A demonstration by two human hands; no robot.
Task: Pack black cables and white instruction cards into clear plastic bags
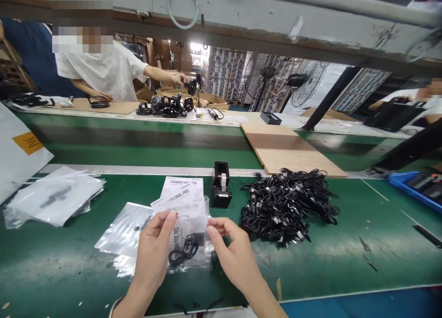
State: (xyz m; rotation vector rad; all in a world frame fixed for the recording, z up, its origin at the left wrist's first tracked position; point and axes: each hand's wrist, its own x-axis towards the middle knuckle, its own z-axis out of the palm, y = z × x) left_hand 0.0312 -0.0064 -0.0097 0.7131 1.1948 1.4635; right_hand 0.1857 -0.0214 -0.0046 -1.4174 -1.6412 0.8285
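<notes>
Between my two hands is a clear plastic bag (203, 259) with a coiled black cable and a printed leaflet inside. My left hand (155, 249) pinches its upper left edge between thumb and fingers. At the upper right edge, my right hand (232, 251) pinches the bag the same way. Printed leaflets (183, 185) lie just beyond the bag. Flat empty-looking plastic bags (120, 228) are spread to the left, partly behind my left hand. A black tape dispenser (221, 185) stands beyond my right hand, and a heap of black cables (288, 205) lies to its right.
A stack of filled bags (55, 196) lies at the left. Behind, a wooden board (293, 150) bridges to the far bench, where black devices (167, 105) are piled. A co-worker (103, 71) there holds a black item. A blue tray (414, 189) sits at the right.
</notes>
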